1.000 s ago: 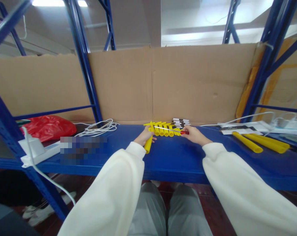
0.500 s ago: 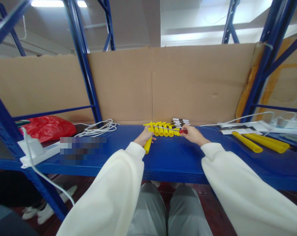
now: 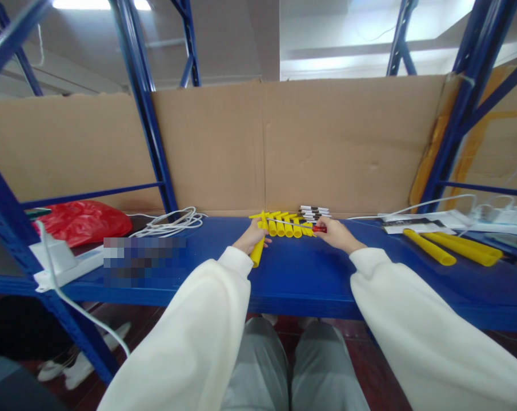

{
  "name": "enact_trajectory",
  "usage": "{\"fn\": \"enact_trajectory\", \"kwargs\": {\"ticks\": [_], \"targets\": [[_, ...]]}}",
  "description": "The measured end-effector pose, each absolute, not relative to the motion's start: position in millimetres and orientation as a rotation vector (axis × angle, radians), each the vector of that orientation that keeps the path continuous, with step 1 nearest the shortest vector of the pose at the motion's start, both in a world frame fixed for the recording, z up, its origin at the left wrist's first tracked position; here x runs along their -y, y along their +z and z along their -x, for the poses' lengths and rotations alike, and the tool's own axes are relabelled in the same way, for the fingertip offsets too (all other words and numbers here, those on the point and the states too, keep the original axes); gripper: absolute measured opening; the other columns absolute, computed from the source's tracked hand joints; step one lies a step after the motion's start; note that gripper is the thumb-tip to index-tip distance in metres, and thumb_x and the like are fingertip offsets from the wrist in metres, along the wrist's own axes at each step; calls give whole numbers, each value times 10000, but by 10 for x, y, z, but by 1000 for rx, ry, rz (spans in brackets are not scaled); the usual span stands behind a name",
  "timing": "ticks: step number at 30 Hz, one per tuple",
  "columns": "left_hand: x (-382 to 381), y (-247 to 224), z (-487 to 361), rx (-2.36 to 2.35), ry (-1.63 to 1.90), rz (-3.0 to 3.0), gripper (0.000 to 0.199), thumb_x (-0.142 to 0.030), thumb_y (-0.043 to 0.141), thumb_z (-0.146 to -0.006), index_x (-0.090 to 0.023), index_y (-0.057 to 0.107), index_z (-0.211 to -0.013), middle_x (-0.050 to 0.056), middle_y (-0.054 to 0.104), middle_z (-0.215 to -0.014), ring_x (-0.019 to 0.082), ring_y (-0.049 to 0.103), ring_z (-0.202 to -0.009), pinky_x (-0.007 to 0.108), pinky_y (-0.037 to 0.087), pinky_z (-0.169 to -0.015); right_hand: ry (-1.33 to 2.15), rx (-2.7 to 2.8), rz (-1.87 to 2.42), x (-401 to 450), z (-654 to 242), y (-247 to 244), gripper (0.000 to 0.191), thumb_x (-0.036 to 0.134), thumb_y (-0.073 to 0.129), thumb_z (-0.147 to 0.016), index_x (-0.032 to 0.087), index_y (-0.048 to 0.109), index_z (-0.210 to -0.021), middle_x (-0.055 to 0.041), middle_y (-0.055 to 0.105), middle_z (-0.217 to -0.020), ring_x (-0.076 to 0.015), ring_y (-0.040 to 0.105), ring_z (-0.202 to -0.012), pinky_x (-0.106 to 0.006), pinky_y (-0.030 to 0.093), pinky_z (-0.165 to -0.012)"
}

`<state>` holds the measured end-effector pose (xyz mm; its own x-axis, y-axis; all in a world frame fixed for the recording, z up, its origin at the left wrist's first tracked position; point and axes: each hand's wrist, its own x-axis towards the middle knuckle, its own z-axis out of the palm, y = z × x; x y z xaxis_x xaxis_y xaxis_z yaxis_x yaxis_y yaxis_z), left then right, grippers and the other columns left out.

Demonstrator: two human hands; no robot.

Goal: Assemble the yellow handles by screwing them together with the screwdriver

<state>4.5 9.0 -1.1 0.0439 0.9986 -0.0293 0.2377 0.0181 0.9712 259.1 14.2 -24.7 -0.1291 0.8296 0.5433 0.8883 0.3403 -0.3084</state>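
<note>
At twelve o'clock, my left hand [image 3: 250, 236] grips a yellow tube [image 3: 257, 255] and my right hand [image 3: 335, 234] holds a red-handled screwdriver [image 3: 320, 229]. At ten o'clock, a red bag [image 3: 89, 222] hides its contents.

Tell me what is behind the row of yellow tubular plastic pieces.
A brown cardboard panel and, near the right end, stacked black-and-white sticks. The yellow tubular pieces hide whatever lies directly behind them on the blue metal shelf.

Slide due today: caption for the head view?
Left hand grips a yellow tube; right hand holds a red-handled screwdriver.
</note>
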Motion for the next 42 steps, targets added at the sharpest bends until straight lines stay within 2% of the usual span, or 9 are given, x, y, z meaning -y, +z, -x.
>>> {"fn": "enact_trajectory", "kwargs": {"ticks": [6, 11, 17, 24, 28, 31, 37, 42], "targets": [[-110, -33, -35, -1325, 1046, -1392, 531, -55, 501, -922, -219, 352, -1404, 78, 657, -1039, 66, 587, -543, 147, 430, -434, -135, 1967, 1470, -157, -2601, -249, 119, 212, 653, -773, 231, 536, -767, -27, 695, -806, -178, 623, -743, -260, 432, -662], [-133, -44, -32, -1310, 1056, -1398, 541, -54, 480, -925, -213, 320, -1416, 84, 654, -1050, 62, 579, -534, 138, 428, -425, -150, 1966, 1462, -157, -2602, -252, 125, 202, 652, -774, 231, 532, -759, -26, 690, -792, -174, 616, -726, -259, 428, -652], [-174, -57, -21, -1293, 1074, -1385, 557, -148, 549, -933, -217, 309, -1431, 93, 658, -1048, 70, 590, -545, 140, 438, -433, -153, 1973, 1451, -160, -2618, -257, 115, 209, 658, -772, 228, 545, -762, -13, 674, -758, -163, 601, -689, -256, 432, -649], [-165, -72, -31, -1283, 1082, -1389, 557, -57, 475, -926, -210, 312, -1436, 78, 664, -1000, 68, 583, -528, 133, 425, -415, -141, 1962, 1465, -158, -2614, -254, 122, 208, 660, -770, 229, 541, -755, -20, 677, -763, -172, 610, -700, -262, 431, -649], [-193, -89, -26, -1274, 1081, -1381, 558, -139, 541, -937, -224, 316, -1440, 64, 672, -954, 74, 583, -519, 138, 426, -419, -126, 1969, 1435, -178, -2634, -269, 111, 208, 662, -765, 225, 552, -760, -17, 679, -759, -168, 610, -695, -259, 438, -647], [-210, -95, -19, -1275, 1079, -1376, 568, -164, 568, -935, -227, 318, -1441, 67, 672, -975, 74, 589, -524, 144, 434, -425, -113, 1967, 1421, -192, -2645, -280, 105, 207, 661, -761, 224, 557, -771, -13, 681, -753, -165, 608, -688, -258, 444, -649], [-178, -76, -19, -1284, 1058, -1404, 555, -72, 526, -914, -213, 337, -1417, 85, 675, -1035, 68, 587, -513, 152, 449, -433, -113, 1970, 1475, -162, -2619, -267, 134, 191, 648, -774, 233, 522, -765, -23, 693, -790, -176, 623, -712, -260, 436, -649], [-141, -62, -28, -1292, 1029, -1407, 564, -69, 541, -908, -223, 337, -1411, 75, 677, -1032, 67, 592, -509, 151, 458, -425, -318, 2055, 1550, -50, -2598, -188, 70, 180, 596, -829, 228, 545, -828, -66, 712, -868, -210, 649, -772, -280, 422, -674]]}}
